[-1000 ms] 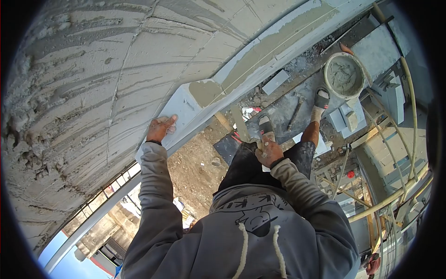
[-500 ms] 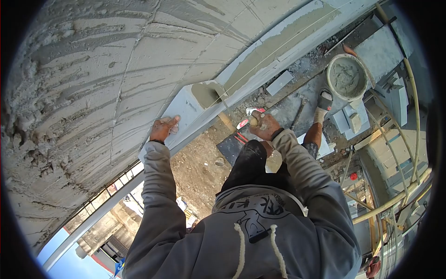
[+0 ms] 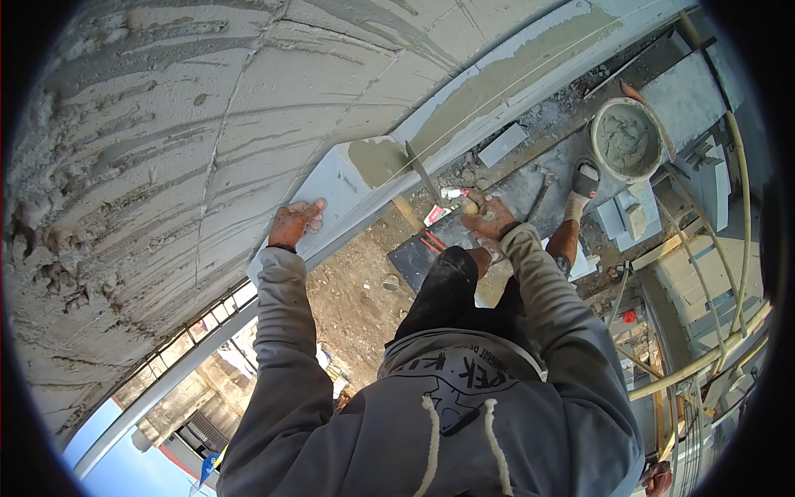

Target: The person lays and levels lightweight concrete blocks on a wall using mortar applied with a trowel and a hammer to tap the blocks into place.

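My left hand lies on the top of a light grey block at the wall's edge, its fingers curled against the block. Wet grey mortar coats the far end of this block. In my right hand is the round handle of a trowel. Its narrow-looking blade points up and left, close beside the mortared end; whether it touches cannot be told. Beyond, a row of blocks carries a mortar layer with a thin taut string above it.
A bucket of mortar stands at upper right, beside my sandalled foot. A hammer-like tool lies on the planks. Loose blocks and bamboo poles are at right. A rough plastered wall fills the left.
My right hand has shifted slightly right, drawing the trowel away from the block's mortared end and turning its blade. My left hand stays on the block.
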{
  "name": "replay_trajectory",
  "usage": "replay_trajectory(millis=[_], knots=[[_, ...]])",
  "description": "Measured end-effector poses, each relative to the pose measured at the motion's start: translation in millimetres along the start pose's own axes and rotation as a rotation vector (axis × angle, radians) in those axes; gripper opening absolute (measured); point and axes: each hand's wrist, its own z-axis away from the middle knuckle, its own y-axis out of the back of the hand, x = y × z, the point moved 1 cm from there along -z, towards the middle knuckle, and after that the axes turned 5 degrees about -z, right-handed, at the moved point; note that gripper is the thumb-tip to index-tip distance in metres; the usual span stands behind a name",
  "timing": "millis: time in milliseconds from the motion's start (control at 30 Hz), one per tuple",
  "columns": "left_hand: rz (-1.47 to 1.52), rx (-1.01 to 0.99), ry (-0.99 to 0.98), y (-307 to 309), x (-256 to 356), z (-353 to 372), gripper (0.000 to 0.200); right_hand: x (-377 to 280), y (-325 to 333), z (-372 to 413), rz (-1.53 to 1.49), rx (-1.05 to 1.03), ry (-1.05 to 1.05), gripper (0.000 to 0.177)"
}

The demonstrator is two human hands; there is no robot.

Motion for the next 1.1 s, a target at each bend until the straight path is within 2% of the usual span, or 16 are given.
replay_trajectory(millis=[33,67,133,233,333,367,400,500,600,700,800,833,867,933,1000,1100], knots=[[0.0,0.002,0.001,0.0,-0.9,-0.3,0.048,9.8,-4.4,-8.8,0.117,0.094,0.142,0.06],[0.001,0.011,0.002,-0.1,-1.4,-1.3,0.047,26.3,-10.8,-22.7,0.118,0.094,0.144,0.06],[0.005,0.019,0.0,-1.5,-3.9,-2.5,0.047,46.2,-19.5,-42.5,0.417,0.207,0.26,0.061],[0.049,0.087,-0.001,-3.1,-5.4,-1.8,0.048,33.9,-22.1,-42.0,0.439,0.257,0.399,0.063],[0.035,0.017,-0.011,-1.0,-0.1,0.7,0.048,14.3,-19.0,-11.7,0.358,0.25,0.359,0.064],[0.042,0.018,-0.008,-1.1,-0.6,0.6,0.048,-4.6,-14.5,4.6,0.412,0.218,0.298,0.05],[0.048,0.018,-0.006,-0.8,-0.7,0.1,0.048,-9.0,-8.2,19.8,0.413,0.224,0.294,0.05],[-0.025,0.018,-0.029,-1.3,-5.2,-2.5,0.045,-0.9,7.4,63.2,0.238,0.039,0.214,0.047],[-0.009,0.021,-0.014,-2.5,-9.2,-5.2,0.043,16.0,21.9,94.8,0.101,0.105,0.122,0.046],[0.026,0.038,-0.036,-8.9,-10.2,-2.9,0.042,32.9,42.5,106.0,0.032,0.201,-0.162,0.042],[0.006,0.093,-0.106,-11.4,-22.8,-2.2,0.04,93.8,51.6,95.0,-0.056,0.336,-0.335,0.041],[0.068,0.181,-0.15,-13.2,-20.3,3.9,0.042,102.4,58.4,91.7,-0.113,0.388,-0.416,0.04],[0.131,0.268,-0.194,-15.4,-20.2,11.0,0.043,111.7,66.9,93.4,-0.12,0.399,-0.414,0.04],[0.038,0.456,-0.299,-10.8,-48.2,15.7,0.044,94.4,99.4,109.4,-0.549,0.526,-0.468,0.037],[0.007,0.59,-0.186,-15.0,-41.2,48.3,0.045,103.5,136.7,111.9,-0.459,0.583,-0.457,0.032],[-0.04,0.586,-0.027,-19.8,-59.9,74.8,0.042,152.3,189.5,99.2,-0.973,0.736,-0.352,0.026]])
